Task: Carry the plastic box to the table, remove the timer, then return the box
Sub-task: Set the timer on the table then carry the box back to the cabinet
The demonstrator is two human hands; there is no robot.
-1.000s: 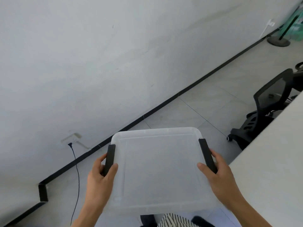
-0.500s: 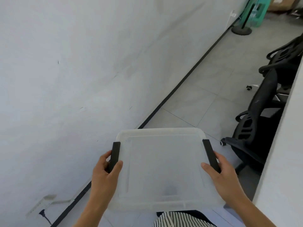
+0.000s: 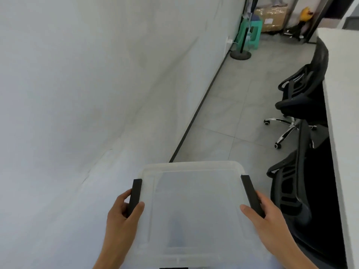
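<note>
A person carries a clear lidded box (image 3: pixel 194 206) along a white wall (image 3: pixel 87 94), left hand (image 3: pixel 122 220) and right hand (image 3: pixel 270 226) each gripping a black clip (image 3: pixel 135 197) at its sides. A dim shape shows through the lid. Black chairs (image 3: pixel 295 94) line a white table (image 3: pixel 345 113) at right; a green stool (image 3: pixel 250 33) stands beyond.

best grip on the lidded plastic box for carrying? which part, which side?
Grip the plastic box at its two black latches, one per short side, coming in from left and right at once. They stand out from the smooth translucent lid and sit opposite each other, so the load probably balances. The left hand and right hand hold it this way, thumbs on the lid.
</note>
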